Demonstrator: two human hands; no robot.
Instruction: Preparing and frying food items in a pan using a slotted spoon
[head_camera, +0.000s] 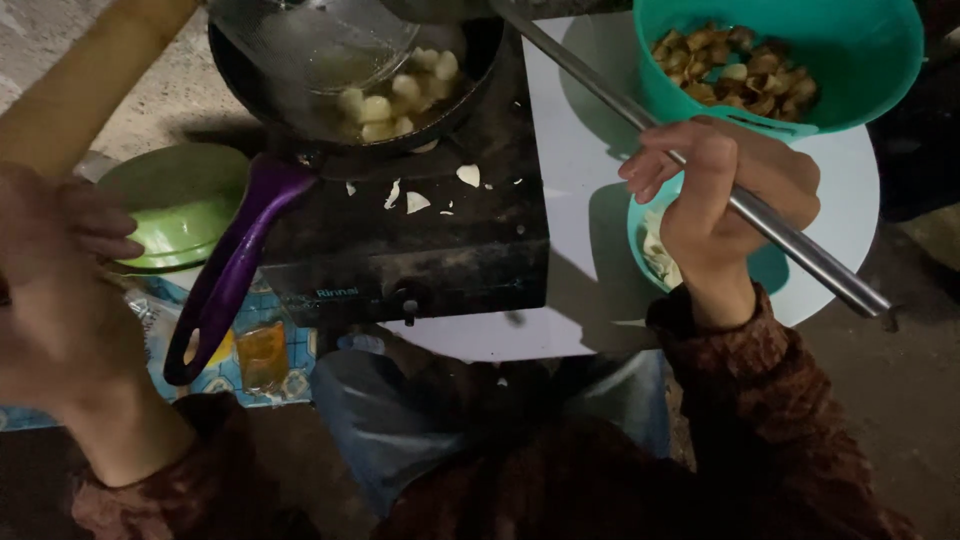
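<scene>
Right hand (720, 190), fingers curled tight round long metal rod (700, 170), running far-left toward pan (340, 70). Left hand (60, 270) blurred, near wooden stick (80, 90); grip impossible to tell. Rod's far end cut off.

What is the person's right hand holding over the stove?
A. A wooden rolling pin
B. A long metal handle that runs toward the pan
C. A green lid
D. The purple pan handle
B: the right hand is closed around a long metal handle that slants up toward the pan of pale frying pieces, while the purple pan handle lies untouched at the left.
</scene>
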